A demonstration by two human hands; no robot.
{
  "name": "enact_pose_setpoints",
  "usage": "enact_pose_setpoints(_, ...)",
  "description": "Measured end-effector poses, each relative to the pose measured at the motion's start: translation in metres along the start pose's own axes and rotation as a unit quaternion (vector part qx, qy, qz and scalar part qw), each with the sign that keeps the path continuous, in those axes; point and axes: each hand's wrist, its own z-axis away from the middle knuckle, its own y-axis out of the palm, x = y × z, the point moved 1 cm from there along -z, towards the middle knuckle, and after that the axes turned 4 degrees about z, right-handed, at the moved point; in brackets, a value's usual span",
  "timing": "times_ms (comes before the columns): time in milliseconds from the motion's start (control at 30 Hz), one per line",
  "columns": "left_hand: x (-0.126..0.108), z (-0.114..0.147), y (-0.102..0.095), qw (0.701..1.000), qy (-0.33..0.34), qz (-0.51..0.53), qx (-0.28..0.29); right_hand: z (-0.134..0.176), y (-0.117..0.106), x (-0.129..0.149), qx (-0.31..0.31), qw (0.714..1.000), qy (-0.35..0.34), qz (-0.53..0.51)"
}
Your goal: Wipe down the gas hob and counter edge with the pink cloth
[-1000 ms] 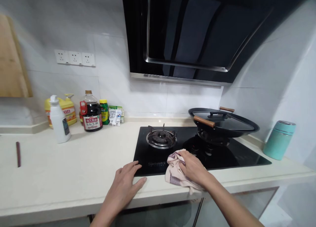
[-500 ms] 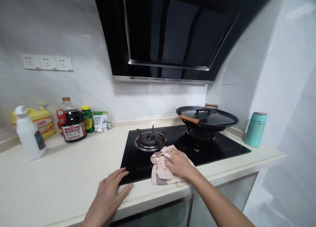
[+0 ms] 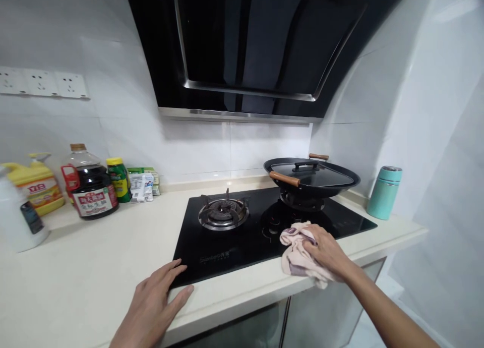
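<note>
My right hand point(image 3: 324, 248) presses a pale pink cloth point(image 3: 298, 257) with purplish patches onto the front of the black glass gas stove point(image 3: 238, 244). Part of the cloth hangs over the counter's front edge, and it partly hides the control knobs point(image 3: 273, 222). Fingers apart and holding nothing, my left hand point(image 3: 157, 295) rests on the counter at the stove's front left corner, fingertips at the glass edge. Behind the cloth, a black wok point(image 3: 342, 186) with a lid and wooden handles sits on the right burner. The left burner point(image 3: 224, 212) is uncovered.
On the left of the counter point(image 3: 94, 257) stand a white bottle point(image 3: 18, 217), a yellow detergent jug point(image 3: 40, 186), a dark sauce bottle point(image 3: 93, 189), a green bottle point(image 3: 119, 179) and small packets point(image 3: 142, 185). A teal flask point(image 3: 384, 194) stands at right. Overhead hangs a black range hood point(image 3: 242, 50).
My right hand has slid the cloth to the right along the stove's front, uncovering the lettering on the glass. My left hand stays at the corner. The view has shifted slightly.
</note>
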Motion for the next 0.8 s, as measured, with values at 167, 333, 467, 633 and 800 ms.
enact_pose_setpoints(167, -0.002, 0.0, -0.001, 1.0, 0.005, 0.002, -0.004, -0.019, -0.012, -0.05, 0.017, 0.986, 0.105, 0.131)
enact_pose_setpoints(333, -0.002, -0.001, 0.001, 1.0, 0.013, -0.007, -0.02, -0.047, -0.02, -0.066, 0.021, 0.952, 0.199, 0.23)
enact_pose_setpoints(467, -0.001, -0.001, 0.003, 1.0, 0.017, -0.01, -0.024, -0.081, -0.011, -0.059, 0.02, 0.947, 0.228, 0.225)
enact_pose_setpoints(633, -0.005, -0.004, 0.002, 0.999, 0.009, 0.004, -0.03, -0.116, 0.005, -0.044, 0.04, 0.964, 0.19, 0.183)
enact_pose_setpoints(800, -0.007, -0.004, 0.0, 0.999, 0.007, 0.02, -0.038, -0.121, -0.004, -0.046, 0.059, 0.983, 0.148, 0.097)
